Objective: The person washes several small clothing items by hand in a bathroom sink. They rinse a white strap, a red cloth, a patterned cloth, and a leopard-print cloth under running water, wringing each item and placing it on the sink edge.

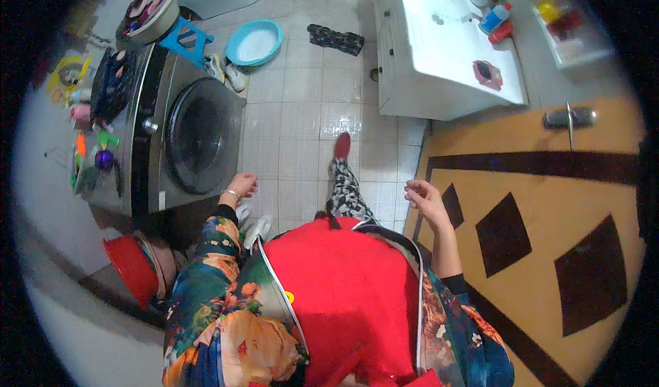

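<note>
My left hand (244,186), with a bracelet at the wrist, hangs empty beside the front of a washing machine (154,181), its fingers loosely curled. On the other side, my right hand (423,197) is empty too, fingers apart and bent, near the yellow-brown door (520,171) with dark diamond shapes. One red shoe (342,146) shows on the tiled floor (301,124) between the hands. Farther ahead lie a turquoise basin (279,39) with a whitish inside and a crumpled dark patterned cloth (337,39).
A white washbasin cabinet (396,78) with bottles stands ahead on the right. Light shoes (236,77) and a blue stool (190,42) are beside the washing machine, which carries dark clothing (110,86). A red basin (131,271) is at the lower left.
</note>
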{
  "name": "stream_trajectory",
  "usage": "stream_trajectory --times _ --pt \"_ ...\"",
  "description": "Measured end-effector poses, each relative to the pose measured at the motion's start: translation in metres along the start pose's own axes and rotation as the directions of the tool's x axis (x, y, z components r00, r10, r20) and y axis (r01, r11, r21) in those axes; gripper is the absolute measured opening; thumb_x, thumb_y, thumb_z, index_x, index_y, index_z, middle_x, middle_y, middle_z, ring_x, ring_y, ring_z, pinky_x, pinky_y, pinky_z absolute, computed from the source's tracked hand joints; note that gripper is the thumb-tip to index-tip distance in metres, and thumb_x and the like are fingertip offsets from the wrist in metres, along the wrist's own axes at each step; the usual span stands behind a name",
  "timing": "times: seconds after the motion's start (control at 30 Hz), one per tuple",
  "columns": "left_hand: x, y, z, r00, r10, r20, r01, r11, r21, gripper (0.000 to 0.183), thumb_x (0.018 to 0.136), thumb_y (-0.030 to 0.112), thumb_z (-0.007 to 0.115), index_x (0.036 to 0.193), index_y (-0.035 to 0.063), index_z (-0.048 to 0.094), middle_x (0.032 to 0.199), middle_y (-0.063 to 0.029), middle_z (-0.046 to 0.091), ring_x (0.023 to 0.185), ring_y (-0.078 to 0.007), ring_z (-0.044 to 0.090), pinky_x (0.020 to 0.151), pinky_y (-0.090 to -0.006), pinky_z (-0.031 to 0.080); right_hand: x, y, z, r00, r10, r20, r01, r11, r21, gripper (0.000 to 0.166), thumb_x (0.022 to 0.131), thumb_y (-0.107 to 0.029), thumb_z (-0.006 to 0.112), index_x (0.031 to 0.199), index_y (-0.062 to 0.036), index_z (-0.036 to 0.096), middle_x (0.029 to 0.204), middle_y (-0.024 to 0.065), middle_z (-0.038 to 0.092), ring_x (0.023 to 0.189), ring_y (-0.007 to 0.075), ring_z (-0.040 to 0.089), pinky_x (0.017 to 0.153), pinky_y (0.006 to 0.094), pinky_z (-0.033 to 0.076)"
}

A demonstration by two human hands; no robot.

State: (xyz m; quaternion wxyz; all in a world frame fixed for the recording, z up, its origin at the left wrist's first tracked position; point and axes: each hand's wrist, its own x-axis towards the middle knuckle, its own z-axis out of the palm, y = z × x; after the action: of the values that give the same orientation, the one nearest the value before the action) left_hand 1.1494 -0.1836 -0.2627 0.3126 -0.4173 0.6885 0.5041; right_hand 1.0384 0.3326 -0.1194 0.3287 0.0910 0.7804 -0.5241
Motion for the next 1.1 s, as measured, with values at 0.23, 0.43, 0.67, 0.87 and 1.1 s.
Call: stream_trajectory --times 0.23,0.43,0.67,0.87,1.1 --pt "0.098 0.129 -0.042 0.989 0.007 0.144 -0.027 0.990 0.140 0.028 0.090 0.025 0.052 0.113 0.0095 0.057 0.086 -0.0029 0.063 0.074 -0.0133 0.061 0.060 -0.0307 0.049 0.200 -0.126 0.037 0.964 -0.232 0.130 0.259 0.929 -0.266 0.032 0.080 -0.016 0.061 0.108 -0.0001 0.059 0.105 0.0174 0.061 0.092 0.0281 0.061 0.080 0.0370 0.050" --pt "0.148 0.199 -0.102 0.999 0.037 -0.040 -0.040 0.996 -0.085 0.023 0.089 0.025 0.052 0.100 0.0064 0.061 0.078 -0.0027 0.061 0.065 -0.0130 0.059 0.050 -0.0267 0.045 0.404 -0.268 0.087 0.893 -0.236 0.382 0.449 0.499 -0.742 0.039 0.076 -0.020 0.065 0.112 -0.0055 0.057 0.115 0.0196 0.055 0.104 0.0370 0.054 0.090 0.0406 0.045" --pt "0.219 0.264 -0.173 0.964 -0.243 0.108 0.266 0.871 -0.412 0.022 0.087 0.022 0.055 0.103 0.0083 0.059 0.080 -0.0044 0.061 0.066 -0.0185 0.060 0.056 -0.0342 0.050 0.610 -0.259 0.078 0.981 -0.102 0.165 0.191 0.649 -0.736 0.043 0.075 -0.020 0.063 0.115 -0.0044 0.057 0.105 0.0214 0.059 0.102 0.0352 0.056 0.088 0.0405 0.046" --pt "0.348 0.338 -0.232 0.987 -0.142 0.077 0.151 0.980 -0.131 0.024 0.089 0.018 0.053 0.109 0.0053 0.058 0.092 -0.0054 0.063 0.073 -0.0180 0.062 0.058 -0.0317 0.050 0.674 -0.205 0.053 0.830 0.555 -0.055 -0.532 0.758 -0.377 0.056 0.075 -0.010 0.061 0.128 -0.0053 0.044 0.090 0.0138 0.060 0.069 0.0239 0.061 0.054 0.0373 0.053" --pt "0.426 0.437 -0.242 0.995 -0.086 0.055 0.097 0.968 -0.231 0.024 0.090 0.018 0.053 0.109 0.0062 0.059 0.097 -0.0060 0.065 0.082 -0.0162 0.063 0.062 -0.0294 0.049 0.817 -0.167 0.064 0.851 0.482 -0.206 -0.522 0.741 -0.422 0.077 0.070 -0.015 0.070 0.136 -0.0130 0.030 0.123 0.0187 0.046 0.102 0.0353 0.056 0.067 0.0424 0.055"
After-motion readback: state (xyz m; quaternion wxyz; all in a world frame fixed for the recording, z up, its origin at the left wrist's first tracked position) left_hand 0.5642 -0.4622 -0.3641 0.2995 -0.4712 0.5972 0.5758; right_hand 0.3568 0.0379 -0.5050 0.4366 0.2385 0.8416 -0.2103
